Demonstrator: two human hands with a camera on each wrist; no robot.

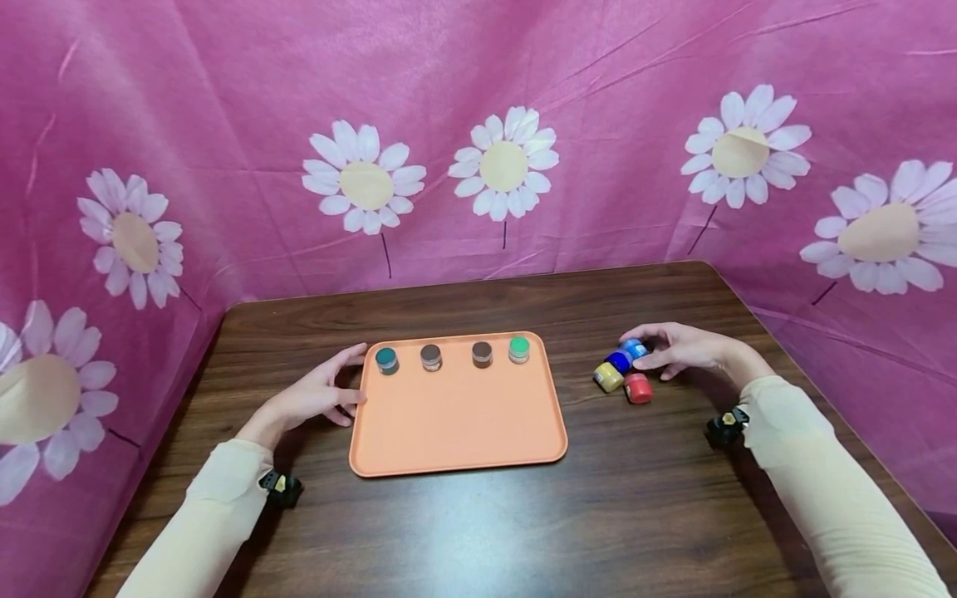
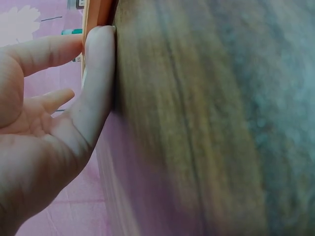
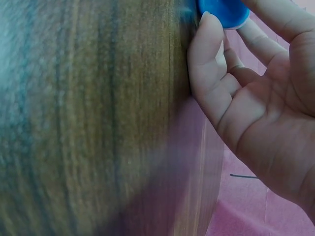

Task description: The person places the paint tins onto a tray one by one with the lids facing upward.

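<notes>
Evidently, in the head view, an orange tray [image 1: 458, 423] lies flat on the desk [image 1: 478, 531], its long axis running left to right before the person. The left hand [image 1: 317, 394] touches the tray's left edge with fingers extended rather than clenched, probably to keep it from sliding. Along the far rim a teal-topped jar [image 1: 386, 360], two brown-topped jars [image 1: 430, 358] [image 1: 482, 355] and a green-topped jar [image 1: 519, 350] stand upright in a loose row, perhaps placed there to leave the near part free. Right of the tray, on bare wood, the right hand [image 1: 688, 349] has its fingers around a light blue jar [image 1: 634, 348], which sits at the far end of a cluster with a dark blue jar [image 1: 619, 360], a yellow jar [image 1: 609, 378] and a red jar [image 1: 639, 389].

In the left wrist view, the thumb and a finger meet the tray's rim from outside; the other fingers grasp nothing.

In the right wrist view, the thumb and forefinger pinch the light blue jar from either side, a hold that seems suited to so squat a body. It is cut off by the frame, so I cannot tell which way its lid points; its long axis is likewise unclear.
</notes>
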